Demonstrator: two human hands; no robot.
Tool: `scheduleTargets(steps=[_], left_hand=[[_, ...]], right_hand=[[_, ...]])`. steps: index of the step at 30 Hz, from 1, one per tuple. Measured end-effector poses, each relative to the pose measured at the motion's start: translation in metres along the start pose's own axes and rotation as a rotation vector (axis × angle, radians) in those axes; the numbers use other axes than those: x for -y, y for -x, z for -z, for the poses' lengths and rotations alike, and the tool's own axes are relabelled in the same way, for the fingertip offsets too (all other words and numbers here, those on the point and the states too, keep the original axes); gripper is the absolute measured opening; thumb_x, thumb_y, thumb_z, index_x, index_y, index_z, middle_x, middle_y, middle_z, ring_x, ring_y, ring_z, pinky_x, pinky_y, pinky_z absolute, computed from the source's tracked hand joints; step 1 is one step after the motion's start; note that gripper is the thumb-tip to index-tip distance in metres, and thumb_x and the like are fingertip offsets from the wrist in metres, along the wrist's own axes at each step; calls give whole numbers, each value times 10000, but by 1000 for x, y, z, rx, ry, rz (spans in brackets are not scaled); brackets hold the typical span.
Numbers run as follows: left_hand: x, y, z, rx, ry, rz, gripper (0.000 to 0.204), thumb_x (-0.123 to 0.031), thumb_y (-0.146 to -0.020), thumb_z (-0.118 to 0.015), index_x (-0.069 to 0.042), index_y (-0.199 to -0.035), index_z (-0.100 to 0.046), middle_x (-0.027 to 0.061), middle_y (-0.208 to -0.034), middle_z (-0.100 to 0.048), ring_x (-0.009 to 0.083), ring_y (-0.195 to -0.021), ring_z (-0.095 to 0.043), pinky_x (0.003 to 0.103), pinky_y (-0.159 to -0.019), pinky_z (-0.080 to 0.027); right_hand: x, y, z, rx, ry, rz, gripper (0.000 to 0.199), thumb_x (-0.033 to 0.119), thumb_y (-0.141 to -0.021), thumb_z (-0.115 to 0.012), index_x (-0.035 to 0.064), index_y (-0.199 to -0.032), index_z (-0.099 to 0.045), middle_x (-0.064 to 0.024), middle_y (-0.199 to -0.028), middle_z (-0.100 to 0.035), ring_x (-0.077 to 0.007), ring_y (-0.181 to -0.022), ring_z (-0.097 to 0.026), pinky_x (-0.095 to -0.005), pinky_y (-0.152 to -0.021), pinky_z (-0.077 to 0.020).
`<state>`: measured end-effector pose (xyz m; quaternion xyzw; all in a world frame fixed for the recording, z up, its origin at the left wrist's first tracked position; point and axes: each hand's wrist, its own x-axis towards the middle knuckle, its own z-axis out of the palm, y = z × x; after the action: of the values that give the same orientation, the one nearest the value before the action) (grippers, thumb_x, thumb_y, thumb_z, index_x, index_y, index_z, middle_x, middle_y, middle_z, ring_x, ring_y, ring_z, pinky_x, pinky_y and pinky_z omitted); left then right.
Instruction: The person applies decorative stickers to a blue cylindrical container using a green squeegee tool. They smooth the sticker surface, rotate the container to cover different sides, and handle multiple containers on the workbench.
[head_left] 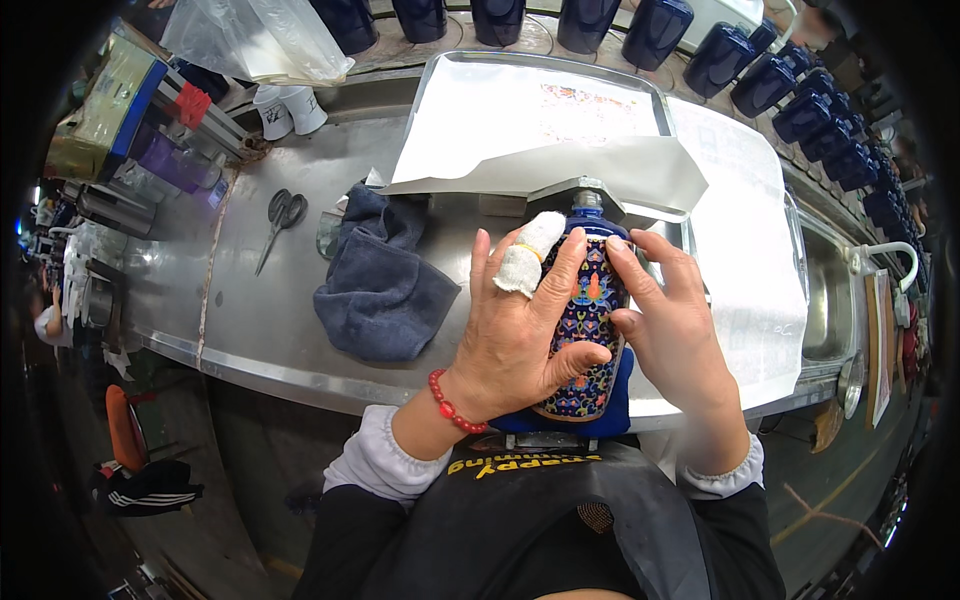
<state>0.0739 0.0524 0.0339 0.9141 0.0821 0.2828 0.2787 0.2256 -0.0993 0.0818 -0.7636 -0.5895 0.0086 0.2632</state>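
Note:
A dark blue bottle (pixel 590 330) with a colourful floral pattern lies before me, its neck pointing away, on a blue cloth (pixel 622 395) at the bench's near edge. My left hand (pixel 510 330) rests along its left side, fingers spread, index fingertip on the pattern's upper edge and thumb across the front. One finger wears a white cloth wrap (pixel 530 255); red beads circle that wrist. At the bottle's right shoulder, my right hand (pixel 675 320) touches with its index fingertip, its thumb by the right side. Its fingers are apart and slightly bent.
A dark towel (pixel 385 280) and scissors (pixel 280 222) lie left. Behind the bottle sits a metal tray (pixel 430 95) with white paper and patterned sheets. Several plain blue bottles (pixel 590 22) line the far side. A sink (pixel 828 300) is at right, two white cups (pixel 290 108) far left.

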Motion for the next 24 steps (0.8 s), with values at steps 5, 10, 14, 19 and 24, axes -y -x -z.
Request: scheduleTargets(steps=[5, 10, 14, 19, 24], left_hand=[[2, -1, 2, -40, 46, 5, 937, -751, -912, -481, -29, -1510, -461, 220, -1449, -469, 421, -1352, -395, 670, -1160, -168], [0, -3, 3, -38, -76, -9, 902, -737, -919, -494, -37, -1487, -493, 212, -1441, -495, 411, -1350, -417, 655, -1173, -151], [-1, -3, 5, -56, -41, 4, 871, -725, -922, -512, -44, -1465, -524, 208, -1435, -524, 406, -1349, -456, 629, -1192, -127], [0, -3, 6, -73, -82, -25, 822, -705, -925, -533, -71, -1447, -553, 209, -1412, -540, 405, -1333, -465, 626, -1192, -135], [-2, -2, 6, -65, -85, -7, 815, -692, -933, -535, -53, -1439, -555, 224, -1398, -556, 404, -1333, -475, 616, -1193, -144]], right_hand=[[0, 1, 0, -6, -30, -12, 522, 217, -929, -701, 105, -1425, -586, -216, -1374, -504, -391, -1180, -535, -472, -1000, -480], [-1, 1, -1, -7, -36, -9, 532, 208, -921, -710, 104, -1428, -585, -214, -1377, -504, -389, -1180, -536, -472, -1000, -480], [-1, 3, 0, 0, -28, -12, 540, 204, -913, -716, 100, -1427, -585, -213, -1376, -503, -387, -1179, -536, -470, -1001, -478], [-2, 3, 0, 1, -38, -18, 547, 202, -909, -719, 97, -1428, -584, -212, -1372, -503, -386, -1180, -534, -469, -1002, -475], [-2, 4, -1, 0, -45, -13, 552, 208, -911, -719, 99, -1434, -580, -212, -1374, -501, -382, -1181, -536, -469, -999, -477]])
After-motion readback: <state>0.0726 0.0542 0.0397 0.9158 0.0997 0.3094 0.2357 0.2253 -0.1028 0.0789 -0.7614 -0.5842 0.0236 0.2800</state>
